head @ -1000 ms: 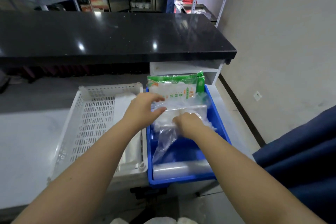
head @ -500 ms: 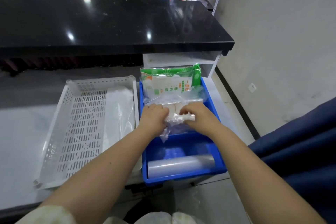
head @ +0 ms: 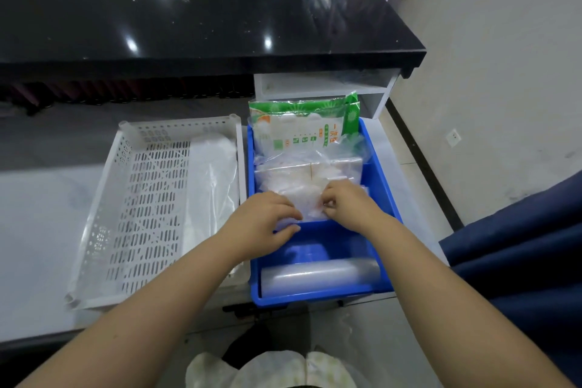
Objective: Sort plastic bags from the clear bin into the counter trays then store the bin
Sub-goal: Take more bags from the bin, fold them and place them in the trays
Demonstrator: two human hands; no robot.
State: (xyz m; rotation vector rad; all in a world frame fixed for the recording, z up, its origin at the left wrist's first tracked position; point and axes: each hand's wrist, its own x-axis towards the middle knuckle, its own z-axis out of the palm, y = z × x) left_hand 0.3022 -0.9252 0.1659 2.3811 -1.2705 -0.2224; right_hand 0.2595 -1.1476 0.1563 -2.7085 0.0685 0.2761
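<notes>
While left hand (head: 261, 224) and right hand (head: 349, 205) pinch the clear bag bundle (head: 302, 183) with curled fingers, bundle sits between and just beyond the fingertips, inside blue tray (head: 379, 181); white tray (head: 104, 195) left of them

left hand (head: 263, 224) + right hand (head: 349, 205) | pinch bag pack (head: 293, 179) | in blue tray (head: 376, 179)

Your blue tray (head: 382, 186) lies at 12 o'clock, with the slotted white tray (head: 104, 198) just beside it at its 9 o'clock. At the blue tray's 12 o'clock end a green-printed pack (head: 302, 129) stands tilted against the far wall. Flat packs of clear bags (head: 333, 167) lie before it. Your left hand (head: 261, 224) and right hand (head: 346, 205) pinch a crumpled clear bag (head: 307, 200) on top. A clear roll (head: 318, 274) lies across the 6 o'clock end. A flat clear sheet (head: 214, 186) lines the white tray's 3 o'clock side.
</notes>
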